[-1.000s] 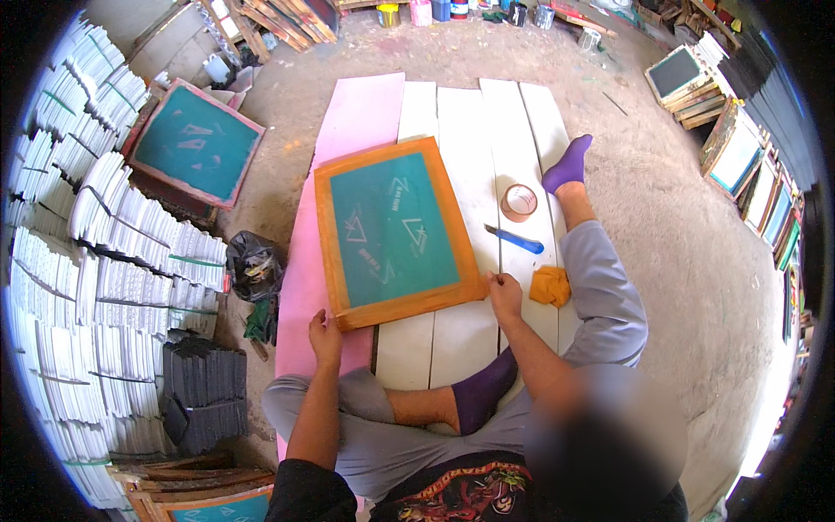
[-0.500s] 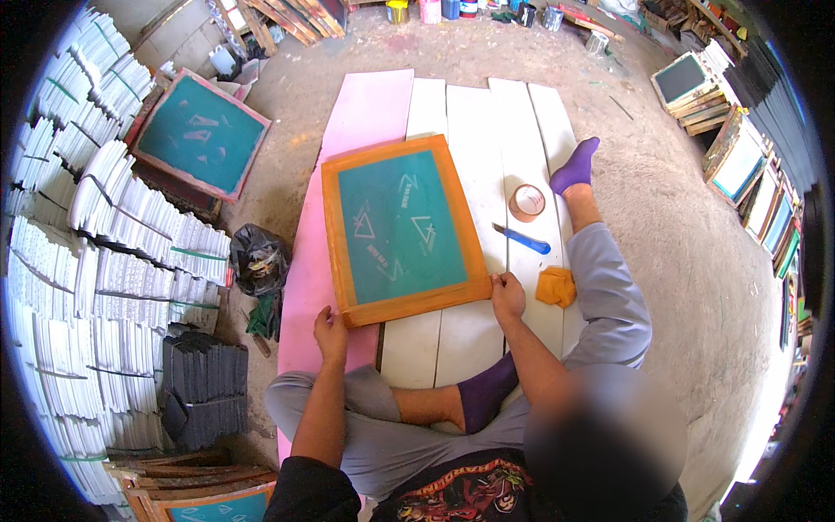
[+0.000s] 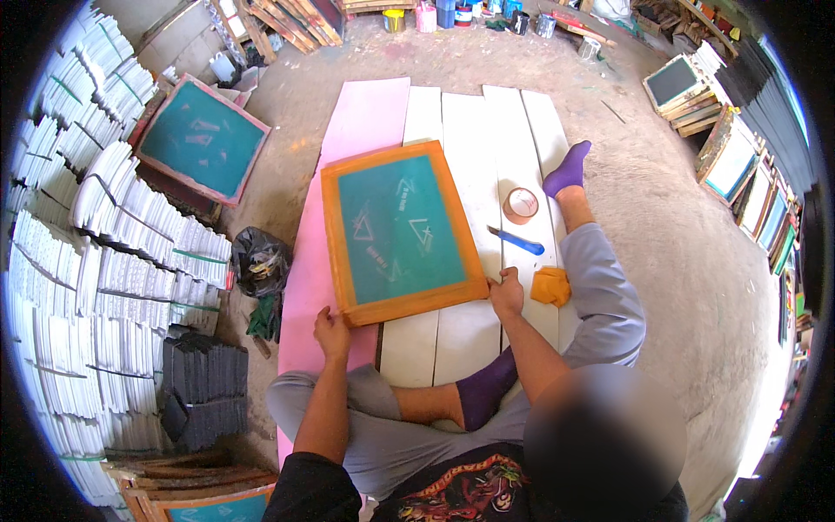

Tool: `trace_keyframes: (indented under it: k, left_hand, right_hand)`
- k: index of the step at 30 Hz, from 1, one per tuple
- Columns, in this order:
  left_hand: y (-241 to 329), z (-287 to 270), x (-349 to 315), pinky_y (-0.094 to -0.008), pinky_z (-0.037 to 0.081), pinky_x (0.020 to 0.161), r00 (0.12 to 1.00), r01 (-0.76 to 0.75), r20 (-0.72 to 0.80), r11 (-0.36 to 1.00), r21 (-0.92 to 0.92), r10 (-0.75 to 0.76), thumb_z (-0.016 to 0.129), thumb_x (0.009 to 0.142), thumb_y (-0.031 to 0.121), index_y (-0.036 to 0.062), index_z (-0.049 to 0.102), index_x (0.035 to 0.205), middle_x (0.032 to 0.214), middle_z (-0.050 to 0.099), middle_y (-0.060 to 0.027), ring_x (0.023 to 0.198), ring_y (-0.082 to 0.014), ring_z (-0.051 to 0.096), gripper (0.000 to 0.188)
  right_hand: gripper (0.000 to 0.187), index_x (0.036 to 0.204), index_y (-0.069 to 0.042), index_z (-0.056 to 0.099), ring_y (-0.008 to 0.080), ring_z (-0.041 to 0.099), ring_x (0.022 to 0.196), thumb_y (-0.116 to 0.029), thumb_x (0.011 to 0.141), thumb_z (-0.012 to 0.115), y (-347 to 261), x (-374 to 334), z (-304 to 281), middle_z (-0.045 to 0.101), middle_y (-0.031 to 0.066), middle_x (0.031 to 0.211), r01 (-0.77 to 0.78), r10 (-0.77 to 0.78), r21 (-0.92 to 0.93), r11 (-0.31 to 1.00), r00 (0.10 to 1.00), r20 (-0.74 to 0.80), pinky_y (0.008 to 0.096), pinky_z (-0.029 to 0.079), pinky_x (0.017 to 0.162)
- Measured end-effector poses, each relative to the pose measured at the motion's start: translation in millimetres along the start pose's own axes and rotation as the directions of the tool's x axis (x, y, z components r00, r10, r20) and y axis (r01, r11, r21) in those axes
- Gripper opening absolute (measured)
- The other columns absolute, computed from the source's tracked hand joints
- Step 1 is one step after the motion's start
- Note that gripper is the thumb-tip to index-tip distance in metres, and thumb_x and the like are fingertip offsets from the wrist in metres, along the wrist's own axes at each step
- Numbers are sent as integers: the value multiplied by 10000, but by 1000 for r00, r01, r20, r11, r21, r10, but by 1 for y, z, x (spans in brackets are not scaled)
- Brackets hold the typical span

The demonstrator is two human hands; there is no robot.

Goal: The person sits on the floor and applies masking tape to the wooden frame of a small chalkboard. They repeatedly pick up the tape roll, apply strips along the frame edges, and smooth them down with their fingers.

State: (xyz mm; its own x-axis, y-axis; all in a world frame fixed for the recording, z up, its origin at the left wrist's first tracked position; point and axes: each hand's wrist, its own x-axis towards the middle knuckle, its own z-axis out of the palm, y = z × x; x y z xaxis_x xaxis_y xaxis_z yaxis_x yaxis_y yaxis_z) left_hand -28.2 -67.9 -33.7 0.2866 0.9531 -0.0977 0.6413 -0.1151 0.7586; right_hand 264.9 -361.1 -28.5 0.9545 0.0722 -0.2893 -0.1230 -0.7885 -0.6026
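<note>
A screen printing frame [image 3: 403, 228] lies in front of me, with teal mesh and an orange-brown taped border; pale designs show in the mesh. My left hand [image 3: 330, 333] grips its near left corner, fingers closed at the edge. At the near right corner my right hand [image 3: 505, 292] pinches the border between thumb and fingers. Right of the frame are a roll of brown tape [image 3: 521, 203], a blue utility knife [image 3: 520, 242] and a folded orange cloth [image 3: 551, 286]. The frame rests on white boards [image 3: 467, 122] and a pink board [image 3: 370, 113].
Bundled stacks of white sheets [image 3: 130, 222] and a dark stack [image 3: 205, 383] rise at the left. A black plastic bag [image 3: 261, 261] sits beside the boards. Another screen [image 3: 204, 139] leans at the far left. Paint cans [image 3: 394, 21] line the back; more frames [image 3: 731, 157] stand at the right.
The view has shifted slightly, so the surroundings sit a little differently in the picture. Both hands keep their hold on the screen printing frame, which appears to stay in place.
</note>
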Motion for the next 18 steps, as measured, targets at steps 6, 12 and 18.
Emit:
trace_keyframes:
  k: [6, 12, 18]
  left_hand:
    - [-19, 2, 1, -418, 510, 954, 1000, -17, -26, 983, -183, 13, 592, 971, 203, -67, 609, 1319, 1210, 674, -233, 1088, -325, 651, 441]
    - [26, -11, -17, -344, 500, 936, 949, 288, 240, 870, -401, -203, 570, 1005, 232, -94, 588, 1347, 1248, 677, -189, 1073, -246, 648, 473]
    - [6, -1, -8, -297, 500, 884, 968, 215, 210, 890, -401, -139, 593, 1006, 210, -114, 595, 1326, 1146, 704, -155, 992, -199, 645, 455]
  right_hand:
    - [472, 1228, 13, 630, 318, 694, 978, -413, 1057, 519, 36, 6, 14, 722, 180, 1050, 3, -2, 613, 790, 1000, -2, 429, 531, 894]
    - [613, 1436, 63, 508, 280, 585, 1239, -440, 1095, 427, 16, -31, 21, 642, 203, 1312, 10, -110, 716, 698, 990, 93, 373, 412, 1100]
    - [506, 1446, 18, 503, 204, 597, 1181, -242, 1013, 530, 51, 9, 4, 650, 111, 1252, 123, -327, 506, 854, 883, 338, 320, 433, 1048]
